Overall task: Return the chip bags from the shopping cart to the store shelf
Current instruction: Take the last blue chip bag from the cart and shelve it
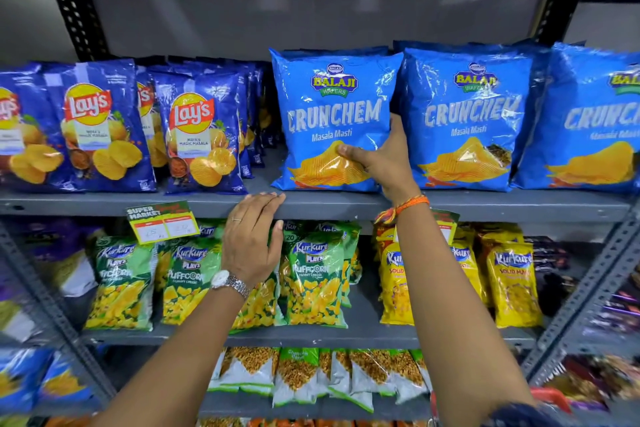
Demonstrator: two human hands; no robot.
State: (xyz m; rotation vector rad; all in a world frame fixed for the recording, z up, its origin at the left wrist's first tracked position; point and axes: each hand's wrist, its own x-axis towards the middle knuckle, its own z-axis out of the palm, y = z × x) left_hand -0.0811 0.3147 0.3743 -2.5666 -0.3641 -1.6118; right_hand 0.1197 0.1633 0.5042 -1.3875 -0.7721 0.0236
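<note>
On upper shelf (346,206), right hand (384,156) grasping Crunchem bag (329,114) at lower right edge, bag upright; left hand (251,239) released, fingertips resting on shelf lip below-left.

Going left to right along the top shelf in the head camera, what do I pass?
Dark blue Lay's chip bags → light blue Crunchem bag gripped by the right hand → second light blue Crunchem bag → third Crunchem bag.
</note>
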